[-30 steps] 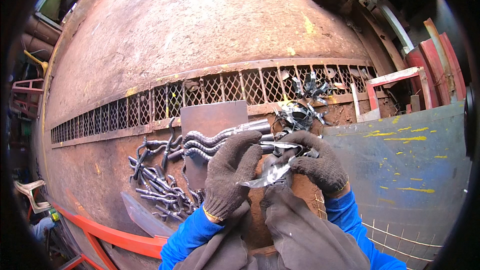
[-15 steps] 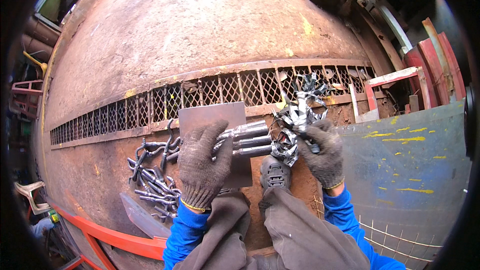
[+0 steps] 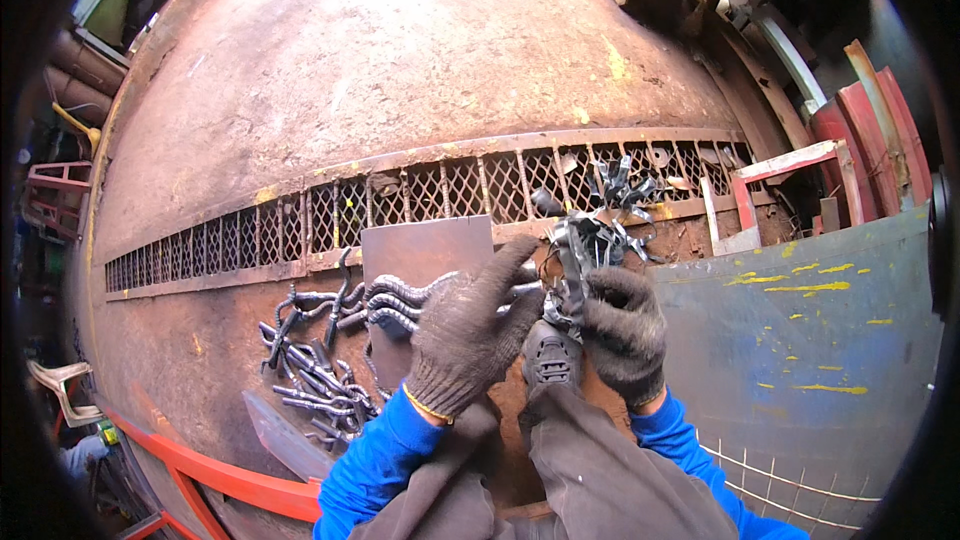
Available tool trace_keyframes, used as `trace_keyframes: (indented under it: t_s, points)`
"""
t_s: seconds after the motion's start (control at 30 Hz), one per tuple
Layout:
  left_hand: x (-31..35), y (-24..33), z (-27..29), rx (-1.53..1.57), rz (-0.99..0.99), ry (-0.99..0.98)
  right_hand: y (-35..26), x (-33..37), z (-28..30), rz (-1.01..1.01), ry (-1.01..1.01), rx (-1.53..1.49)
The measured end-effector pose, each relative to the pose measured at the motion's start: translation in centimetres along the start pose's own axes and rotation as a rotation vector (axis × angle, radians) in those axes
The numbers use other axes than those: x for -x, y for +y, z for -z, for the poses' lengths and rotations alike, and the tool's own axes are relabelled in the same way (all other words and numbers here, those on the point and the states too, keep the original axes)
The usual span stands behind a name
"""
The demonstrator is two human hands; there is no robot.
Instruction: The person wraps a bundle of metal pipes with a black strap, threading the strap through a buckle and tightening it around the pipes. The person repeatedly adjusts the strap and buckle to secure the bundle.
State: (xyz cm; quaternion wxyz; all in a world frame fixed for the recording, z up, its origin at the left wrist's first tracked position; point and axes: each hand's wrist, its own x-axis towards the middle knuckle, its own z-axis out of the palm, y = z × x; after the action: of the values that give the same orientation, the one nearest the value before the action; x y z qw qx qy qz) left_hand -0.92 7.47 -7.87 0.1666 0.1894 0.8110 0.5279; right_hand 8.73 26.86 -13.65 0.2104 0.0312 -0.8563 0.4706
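Note:
Several bent, ribbed steel rods (image 3: 400, 287) lie across a flat metal plate (image 3: 430, 243), their right ends passing under my left hand (image 3: 470, 335). That gloved hand closes about the smooth ends, with thumb and fingers on either side of them. My right hand (image 3: 625, 330), also in a dark knitted glove, is closed on a dark, shiny strip (image 3: 570, 265) beside the rod ends. Loose strips of the same kind form a tangle (image 3: 620, 205) just beyond it. The hands partly hide the rod ends.
More bent rods (image 3: 315, 380) lie in a pile to the left. A rusty mesh grate (image 3: 420, 190) crosses the floor beyond the plate. My shoe (image 3: 552, 355) is below the hands. A red metal bar (image 3: 230, 485) is at lower left, a large painted sheet (image 3: 800, 330) at right.
My left hand has moved right along the rods to their ends, uncovering their bent middle parts. My right hand has shifted slightly left and down, and the strips have moved with it.

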Motion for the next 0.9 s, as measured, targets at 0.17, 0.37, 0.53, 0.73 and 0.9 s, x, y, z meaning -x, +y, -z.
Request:
trace_keyframes:
  t_s: [0.17,0.37,0.53,0.73,0.9]
  points:
    - [1.2,-1.2,-1.7,0.716,0.296,0.003,-2.0,-0.2,-1.3,0.059,0.044,0.031]
    - [2.2,0.4,-1.1,0.382,0.214,-0.054,-2.9,-1.0,-0.9,0.107,-0.001,0.079]
    - [2.0,0.6,-1.2,0.551,0.261,-0.07,-3.9,-2.8,-0.8,0.123,-0.074,-0.051]
    - [2.4,-0.1,-1.0,0.575,0.518,0.031,-4.0,-2.6,-0.8,0.121,-0.113,0.073]
    - [2.1,-0.5,-2.1,0.687,0.374,0.097,-3.6,-2.0,-1.6,0.104,-0.17,0.055]
